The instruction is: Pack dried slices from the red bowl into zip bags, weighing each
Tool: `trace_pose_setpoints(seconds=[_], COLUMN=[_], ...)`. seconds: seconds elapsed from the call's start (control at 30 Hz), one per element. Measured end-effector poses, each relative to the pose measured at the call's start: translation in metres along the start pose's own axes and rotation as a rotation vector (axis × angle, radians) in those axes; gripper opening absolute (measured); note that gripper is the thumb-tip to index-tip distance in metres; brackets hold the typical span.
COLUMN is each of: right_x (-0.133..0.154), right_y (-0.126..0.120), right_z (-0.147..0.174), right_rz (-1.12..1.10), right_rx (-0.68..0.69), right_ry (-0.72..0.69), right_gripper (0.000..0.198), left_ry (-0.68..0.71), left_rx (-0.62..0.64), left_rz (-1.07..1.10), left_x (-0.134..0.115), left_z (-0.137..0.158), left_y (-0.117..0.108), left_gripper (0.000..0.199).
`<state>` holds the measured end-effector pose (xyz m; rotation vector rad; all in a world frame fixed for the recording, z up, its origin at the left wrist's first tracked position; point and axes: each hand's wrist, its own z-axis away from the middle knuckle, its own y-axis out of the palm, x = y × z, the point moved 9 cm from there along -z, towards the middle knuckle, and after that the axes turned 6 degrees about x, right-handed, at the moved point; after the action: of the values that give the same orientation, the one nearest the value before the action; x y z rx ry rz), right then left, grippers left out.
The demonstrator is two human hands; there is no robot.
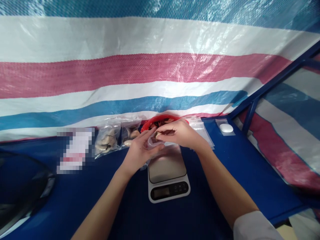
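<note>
Noting striped tarp (pixel 150 68) behind, blue frame (pixel 275 81) right, blue tabletop (pixel 242 153). Also seeing white oval piece (pixel 226 128) on or in small clear bag (pixel 219 121), pixelated pale item (pixel 76 150) left, dark round object (pixel 20 186) cut off far left.

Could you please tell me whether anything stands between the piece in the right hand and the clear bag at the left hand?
Nothing visible does: the right hand holds the piece close by the clear bag.

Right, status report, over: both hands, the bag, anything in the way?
Left hand holding bag. Right hand pinching piece at bag's mouth. Bag near scale's far end. Nothing visibly blocking; basket behind, partly hidden by hands.
</note>
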<state>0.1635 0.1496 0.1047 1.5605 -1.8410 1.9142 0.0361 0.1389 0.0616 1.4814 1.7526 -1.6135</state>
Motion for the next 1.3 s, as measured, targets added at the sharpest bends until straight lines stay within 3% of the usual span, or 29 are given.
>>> trace_pose_setpoints(seconds=[0.2, 0.53, 0.73, 0.83, 0.93, 1.3], right_x=[-0.001, -0.004, -0.023, -0.049, -0.073, -0.093], right_y=[0.014, 0.015, -0.003, -0.032, -0.046, -0.018], right_z=[-0.004, -0.005, 0.004, 0.017, 0.027, 0.017], right_rz=[0.087, -0.086, -0.132, -0.018, 0.109, 0.612], right_rx=[0.072, 0.076, 0.026, -0.097, -0.115, 0.114], right_ry=[0.039, 0.041, 0.027, 0.129, 0.228, 0.429], right_gripper=[0.014, 0.02, 0.021, 0.019, 0.02, 0.026], left_ry=[-0.029, 0.001, -0.024, -0.062, -0.103, -0.078], left_rx=[0.018, -0.034, -0.04, -0.066, -0.082, -0.097], left_rz=[0.015, 0.008, -0.018, -0.01, -0.007, -0.002], left_x=[0.005, 0.005, 0.01, 0.015, 0.02, 0.015], left_z=[0.002, 0.002, 0.003, 0.004, 0.004, 0.004], left_y=[0.004, -0.001, -0.002, -0.005, -0.008, -0.011], left_gripper=[0.069, 0.078, 0.06, 0.059, 0.06, 0.055])
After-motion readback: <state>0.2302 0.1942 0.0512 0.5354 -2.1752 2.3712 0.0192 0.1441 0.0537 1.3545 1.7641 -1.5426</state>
